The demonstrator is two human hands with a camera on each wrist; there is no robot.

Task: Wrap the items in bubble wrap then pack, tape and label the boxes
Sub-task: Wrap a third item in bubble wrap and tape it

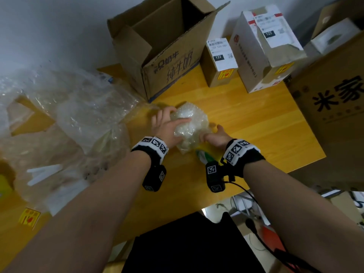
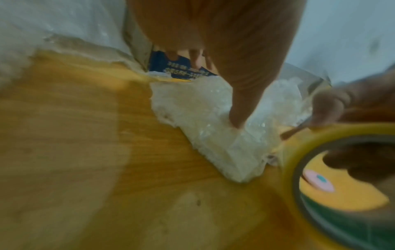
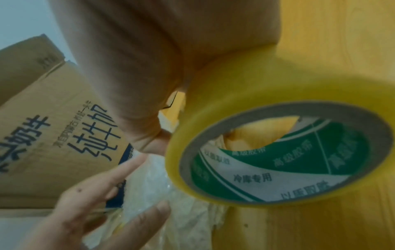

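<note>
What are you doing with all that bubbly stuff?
A person is wrapping something in bubble wrap on a yellow table. The left hand presses down on the bubble-wrapped bundle while the right hand holds a roll of yellow tape right next to it, probably to tape the wrap shut. An open cardboard box stands behind the bundle, and two labelled boxes are already there.

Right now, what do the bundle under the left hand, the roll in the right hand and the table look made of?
Bundle: clear bubble wrap, with raised air cells and a glossy crinkle.
Roll: yellowish translucent plastic tape on a grey core, likely cardboard, with a green printed liner.
Table: light wood grain, smooth; veneer or laminate, cannot tell.
</note>
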